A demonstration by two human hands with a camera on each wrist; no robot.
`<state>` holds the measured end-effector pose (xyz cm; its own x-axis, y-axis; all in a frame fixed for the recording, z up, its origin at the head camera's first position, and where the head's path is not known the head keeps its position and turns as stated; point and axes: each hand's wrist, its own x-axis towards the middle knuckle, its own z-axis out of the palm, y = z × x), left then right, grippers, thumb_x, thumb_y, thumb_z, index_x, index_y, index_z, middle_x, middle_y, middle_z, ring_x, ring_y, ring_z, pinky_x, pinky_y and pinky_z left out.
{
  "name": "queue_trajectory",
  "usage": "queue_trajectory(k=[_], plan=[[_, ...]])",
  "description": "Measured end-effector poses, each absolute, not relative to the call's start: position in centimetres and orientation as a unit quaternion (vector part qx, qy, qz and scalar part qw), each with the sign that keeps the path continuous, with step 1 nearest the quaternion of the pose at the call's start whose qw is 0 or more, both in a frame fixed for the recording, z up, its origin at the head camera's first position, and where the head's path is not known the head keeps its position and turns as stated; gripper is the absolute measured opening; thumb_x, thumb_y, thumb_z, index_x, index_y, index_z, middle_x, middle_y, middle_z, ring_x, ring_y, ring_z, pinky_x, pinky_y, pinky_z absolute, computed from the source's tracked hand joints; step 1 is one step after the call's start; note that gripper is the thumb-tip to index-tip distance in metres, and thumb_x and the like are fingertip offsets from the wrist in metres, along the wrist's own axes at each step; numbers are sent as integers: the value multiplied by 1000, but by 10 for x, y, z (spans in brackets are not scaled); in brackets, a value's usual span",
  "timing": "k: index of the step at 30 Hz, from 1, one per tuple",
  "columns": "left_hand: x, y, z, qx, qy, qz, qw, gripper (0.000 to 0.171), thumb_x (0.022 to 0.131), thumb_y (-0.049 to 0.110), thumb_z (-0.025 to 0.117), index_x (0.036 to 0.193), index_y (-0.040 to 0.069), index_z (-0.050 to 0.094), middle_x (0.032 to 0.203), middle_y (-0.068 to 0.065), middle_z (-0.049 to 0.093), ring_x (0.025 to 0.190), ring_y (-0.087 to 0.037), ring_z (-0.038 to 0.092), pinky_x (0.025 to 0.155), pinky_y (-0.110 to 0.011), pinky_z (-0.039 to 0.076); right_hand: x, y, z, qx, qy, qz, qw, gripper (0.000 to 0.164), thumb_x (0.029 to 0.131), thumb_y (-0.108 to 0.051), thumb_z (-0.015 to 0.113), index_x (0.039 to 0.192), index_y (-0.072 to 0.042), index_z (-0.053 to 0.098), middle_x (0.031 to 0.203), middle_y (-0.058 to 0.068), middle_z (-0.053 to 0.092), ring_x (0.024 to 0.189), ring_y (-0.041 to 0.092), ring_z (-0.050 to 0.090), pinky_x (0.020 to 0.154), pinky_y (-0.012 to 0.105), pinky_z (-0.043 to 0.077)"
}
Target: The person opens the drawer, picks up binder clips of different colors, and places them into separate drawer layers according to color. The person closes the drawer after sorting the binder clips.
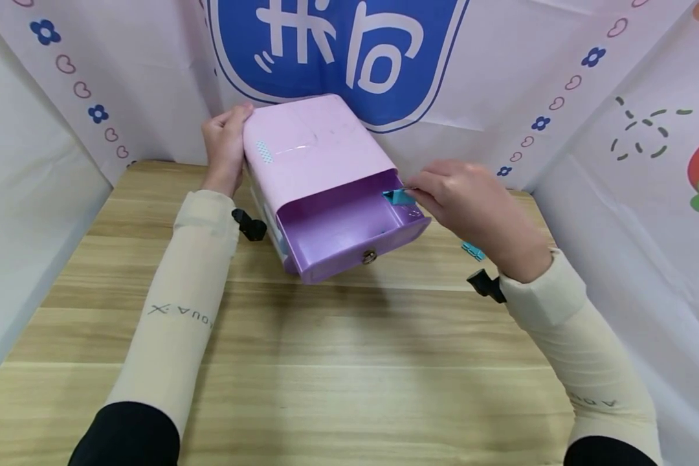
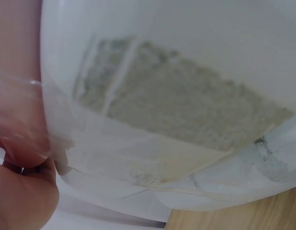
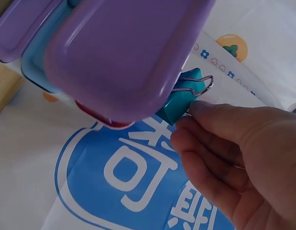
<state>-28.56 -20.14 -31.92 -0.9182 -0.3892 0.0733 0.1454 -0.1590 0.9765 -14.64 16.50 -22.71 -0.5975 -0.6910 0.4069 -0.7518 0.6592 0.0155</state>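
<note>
A small drawer cabinet with a pink top (image 1: 320,145) is held tilted, its purple drawer (image 1: 338,223) pulled out at the front. My left hand (image 1: 226,142) grips the cabinet's rear left corner. In the left wrist view, the white cabinet side (image 2: 186,28) with a worn grey patch fills most of the frame, and fingers (image 2: 23,196) show at its edge. Between thumb and fingers my right hand (image 1: 460,194) pinches a teal binder clip (image 1: 400,197) at the drawer's right wall. The right wrist view shows this clip (image 3: 184,100) against the drawer's edge, with its wire handle standing out.
Teal binder clips (image 1: 473,251) lie on the wooden table (image 1: 326,375) under my right forearm. Blue and purple drawers (image 3: 23,28) of the cabinet show in the right wrist view. A printed white cloth (image 1: 489,65) stands behind the table.
</note>
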Motion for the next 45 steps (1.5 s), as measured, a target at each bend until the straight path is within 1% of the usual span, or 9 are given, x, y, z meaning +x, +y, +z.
queue_trajectory(k=[2, 7, 9, 16, 22, 27, 33, 38, 45], plan=[[-286, -202, -320, 97, -624, -755, 177, 35, 98, 33, 73, 68, 15, 73, 71, 7, 67, 79, -11, 56, 75, -25, 45, -149, 159, -227, 406, -893, 72, 178, 12, 99, -7, 73, 107, -2, 79, 92, 9, 77, 82, 23, 72, 80, 42, 62], [-285, -203, -321, 94, -624, -755, 180, 36, 98, 33, 73, 67, 15, 72, 71, 7, 68, 78, -11, 57, 74, -25, 45, -154, 143, -225, 403, -905, 58, 127, 13, 100, -8, 72, 110, -5, 79, 101, 7, 78, 88, 22, 73, 85, 40, 62], [-285, -204, -322, 94, -623, -755, 182, 36, 98, 33, 73, 67, 15, 72, 71, 7, 68, 78, -10, 57, 74, -25, 45, -157, 137, -225, 400, -908, 57, 110, 13, 100, -10, 72, 110, -6, 79, 101, 7, 78, 88, 21, 72, 85, 39, 62], [-285, -203, -323, 92, -623, -755, 185, 39, 98, 32, 73, 63, 15, 69, 70, 7, 68, 76, -10, 57, 73, -25, 45, -165, 118, -231, 391, -918, 49, 47, 8, 100, -13, 73, 102, -10, 80, 93, 3, 75, 83, 19, 67, 81, 37, 58], [-285, -203, -323, 90, -624, -754, 184, 40, 98, 32, 73, 63, 15, 68, 70, 7, 67, 78, -11, 56, 75, -26, 44, -171, 107, -236, 386, -922, 29, 13, 8, 100, -15, 73, 97, -12, 80, 90, 1, 73, 82, 18, 66, 80, 36, 58], [-284, -202, -321, 87, -626, -753, 184, 42, 99, 32, 72, 62, 14, 66, 68, 7, 65, 77, -11, 55, 75, -26, 44, -173, 102, -238, 386, -922, 28, 4, 11, 102, -15, 71, 94, -12, 78, 86, 0, 71, 79, 18, 64, 78, 34, 57], [-284, -201, -319, 85, -625, -754, 184, 40, 99, 32, 72, 63, 14, 68, 69, 7, 66, 77, -11, 56, 74, -26, 44, -172, 100, -233, 400, -915, 54, -2, 13, 101, -20, 74, 93, -11, 78, 84, 0, 71, 78, 17, 64, 79, 33, 56], [-283, -200, -318, 88, -627, -752, 182, 39, 99, 32, 71, 64, 15, 68, 71, 7, 66, 79, -11, 55, 75, -26, 43, -167, 105, -225, 410, -909, 75, 3, 13, 100, -22, 74, 97, -11, 79, 88, 1, 74, 80, 16, 66, 81, 35, 57], [-281, -200, -317, 90, -625, -755, 176, 37, 99, 33, 71, 68, 15, 71, 73, 6, 67, 80, -11, 56, 75, -25, 44, -161, 121, -218, 388, -918, 83, 23, 18, 100, -23, 75, 108, -8, 80, 99, 4, 78, 88, 19, 70, 85, 37, 59]])
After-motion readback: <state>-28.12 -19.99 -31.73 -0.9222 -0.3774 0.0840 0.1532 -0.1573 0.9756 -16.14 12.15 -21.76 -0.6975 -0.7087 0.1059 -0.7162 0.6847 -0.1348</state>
